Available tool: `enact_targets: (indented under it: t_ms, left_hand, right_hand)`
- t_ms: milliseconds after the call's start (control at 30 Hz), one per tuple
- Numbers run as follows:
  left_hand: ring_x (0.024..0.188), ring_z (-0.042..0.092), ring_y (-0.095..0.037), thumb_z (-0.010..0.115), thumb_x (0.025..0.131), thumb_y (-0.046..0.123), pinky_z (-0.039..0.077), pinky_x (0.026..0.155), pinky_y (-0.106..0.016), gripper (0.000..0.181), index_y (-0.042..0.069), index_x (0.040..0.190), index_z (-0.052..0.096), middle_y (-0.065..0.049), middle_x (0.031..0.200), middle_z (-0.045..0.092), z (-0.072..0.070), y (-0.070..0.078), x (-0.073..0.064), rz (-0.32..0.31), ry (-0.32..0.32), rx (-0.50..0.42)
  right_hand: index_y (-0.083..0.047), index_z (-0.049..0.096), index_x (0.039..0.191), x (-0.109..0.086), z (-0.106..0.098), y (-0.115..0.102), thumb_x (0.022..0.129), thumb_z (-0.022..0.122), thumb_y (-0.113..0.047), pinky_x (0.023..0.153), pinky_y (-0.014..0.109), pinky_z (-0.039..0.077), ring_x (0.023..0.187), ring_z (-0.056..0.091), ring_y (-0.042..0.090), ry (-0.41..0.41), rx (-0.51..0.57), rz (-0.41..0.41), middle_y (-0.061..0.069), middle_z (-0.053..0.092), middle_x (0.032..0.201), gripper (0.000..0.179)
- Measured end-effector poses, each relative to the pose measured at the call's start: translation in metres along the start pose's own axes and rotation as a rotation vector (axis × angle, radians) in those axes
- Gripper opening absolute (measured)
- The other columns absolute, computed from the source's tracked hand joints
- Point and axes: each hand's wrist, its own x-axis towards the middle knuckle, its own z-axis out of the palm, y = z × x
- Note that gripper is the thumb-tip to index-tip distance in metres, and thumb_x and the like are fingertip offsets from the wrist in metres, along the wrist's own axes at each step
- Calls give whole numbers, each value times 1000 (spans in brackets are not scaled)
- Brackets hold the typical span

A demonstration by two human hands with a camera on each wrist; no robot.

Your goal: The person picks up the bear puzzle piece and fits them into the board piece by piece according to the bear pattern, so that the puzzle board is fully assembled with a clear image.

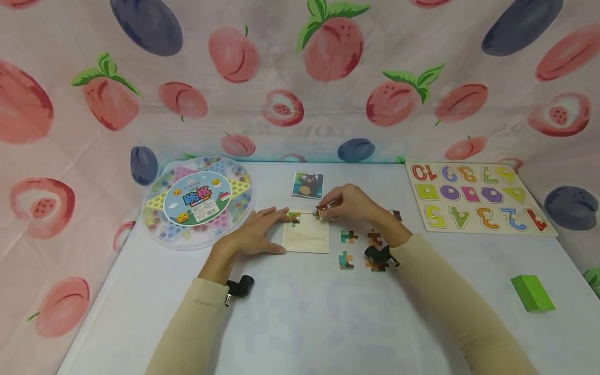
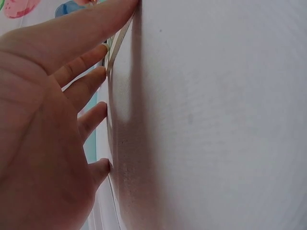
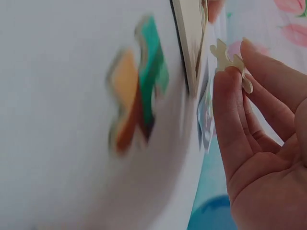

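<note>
A round box (image 1: 197, 200) flanked the spread left hand (image 1: 250, 233); the right hand (image 1: 354, 204) pinched a piece (image 3: 224, 59), pale-backed in the right-wrist view alone.

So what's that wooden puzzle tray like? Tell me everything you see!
The puzzle tray is pale, shallow and squarish, with a raised rim, and looks like plain wood. It lies flat on the white table. One green-and-brown piece sits in its far left corner; the rest of its visible floor is bare. The left grip seems to touch its left edge, and the right grip pinches another piece over its far right corner.
</note>
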Motion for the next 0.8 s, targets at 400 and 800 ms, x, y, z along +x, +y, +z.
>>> enact_targets:
  t_ms: [400, 800]
  left_hand:
    - [162, 13, -31, 84, 84, 32, -2, 130, -61, 71, 21, 146, 52, 2, 170, 30, -1, 0, -1, -7, 0, -12]
    - [162, 14, -31, 83, 84, 35, 0, 130, -61, 73, 22, 148, 50, 2, 170, 30, 0, -1, 1, -12, -4, 13]
  right_hand:
    - [-10, 79, 112, 11, 25, -18, 90, 79, -20, 75, 23, 52, 93, 68, 18, 2, -17, -46, 10, 77, 113, 25]
    - [-14, 81, 109, 13, 31, -20, 89, 80, -25, 79, 28, 59, 95, 73, 18, 11, -30, 13, 7, 79, 111, 23]
